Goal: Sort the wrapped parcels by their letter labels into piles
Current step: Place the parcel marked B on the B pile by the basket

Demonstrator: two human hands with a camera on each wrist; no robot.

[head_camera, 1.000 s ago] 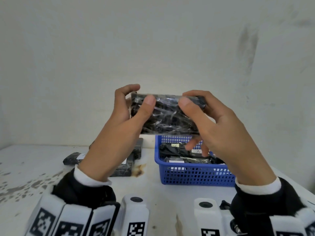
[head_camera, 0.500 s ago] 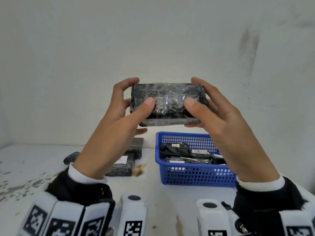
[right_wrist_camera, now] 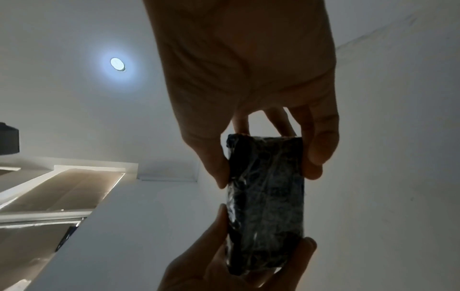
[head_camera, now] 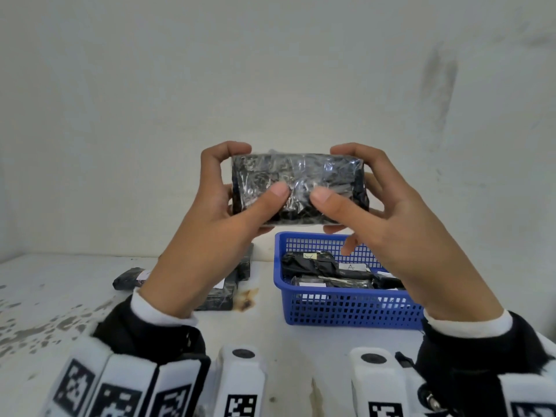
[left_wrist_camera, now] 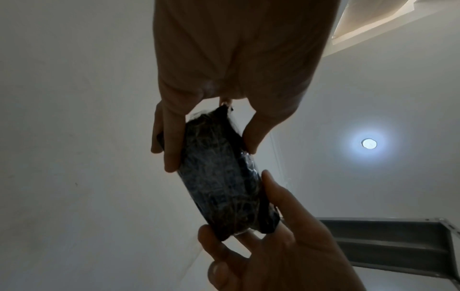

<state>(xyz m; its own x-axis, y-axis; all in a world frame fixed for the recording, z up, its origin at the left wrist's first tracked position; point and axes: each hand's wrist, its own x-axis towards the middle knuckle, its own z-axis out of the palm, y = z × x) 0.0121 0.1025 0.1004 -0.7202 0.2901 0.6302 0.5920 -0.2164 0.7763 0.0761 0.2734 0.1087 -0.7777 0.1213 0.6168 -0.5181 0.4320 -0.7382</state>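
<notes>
1. A black wrapped parcel [head_camera: 298, 188] sits at mid-frame in the head view, held in the air above the blue basket [head_camera: 346, 308]; no label shows on its near face
2. The left hand [head_camera: 210, 224] grips its left end, fingers curled over the top edge and thumb pressed on the front
3. The right hand [head_camera: 388, 218] grips the right end the same way
4. The basket, at centre right on the counter [head_camera: 60, 284], holds more parcels [head_camera: 319, 266] with white labels
5. Other parcels [head_camera: 129, 278] lie at centre left, partly hidden behind the left hand
</notes>
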